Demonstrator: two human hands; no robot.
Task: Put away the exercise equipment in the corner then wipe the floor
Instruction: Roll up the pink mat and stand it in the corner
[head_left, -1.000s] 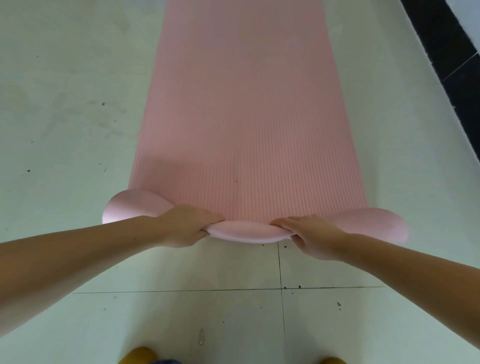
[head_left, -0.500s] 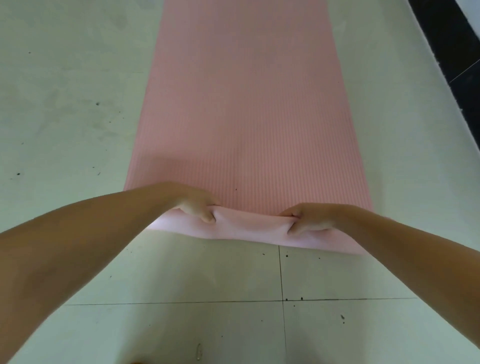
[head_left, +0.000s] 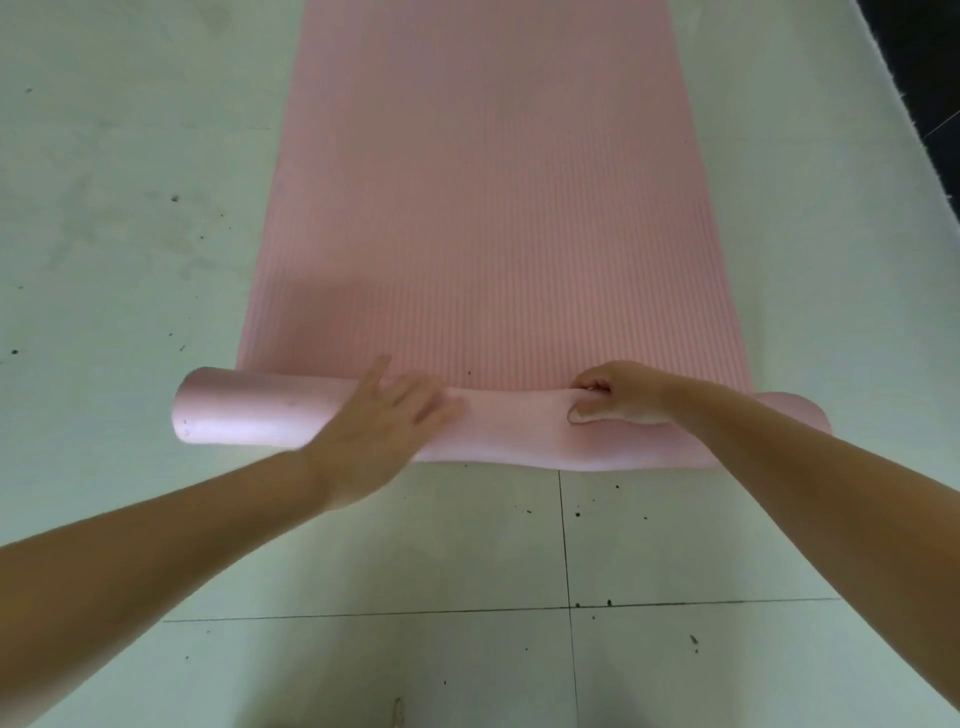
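Observation:
A pink ribbed exercise mat lies stretched out on the pale floor, running away from me. Its near end is curled into a loose roll that sticks out past the mat's left and right edges. My left hand lies over the roll's left-middle with its fingers spread and straight, blurred by motion. My right hand grips the roll right of the middle, with the fingers curled over its top and the thumb pressed into its near side.
Pale floor tiles with dark specks and grout lines surround the mat. A dark strip of wall or skirting runs along the upper right corner.
The mat's near end has been rolled forward into a thicker tube. My left hand has let go of its pinch and now lies flat and spread on the roll; the right hand still grips.

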